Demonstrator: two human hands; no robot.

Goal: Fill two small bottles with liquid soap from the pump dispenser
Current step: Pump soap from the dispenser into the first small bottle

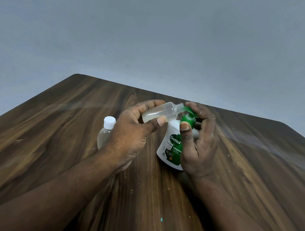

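My left hand (133, 130) grips a small clear uncapped bottle (161, 113), tilted with its threaded neck against the green pump spout (190, 111). Some pale liquid lies in its lower end. The white dispenser (171, 144) with a green label stands on the wooden table (53, 143). My right hand (198, 137) wraps around the dispenser's right side, thumb on the green collar and fingers curled over the pump head. A second small clear bottle (106, 129) with a white cap stands to the left, partly hidden behind my left hand.
The table's far edge runs just behind the bottles, with a plain grey wall beyond. Small crumbs and a tiny teal speck (161, 219) lie on the wood near me.
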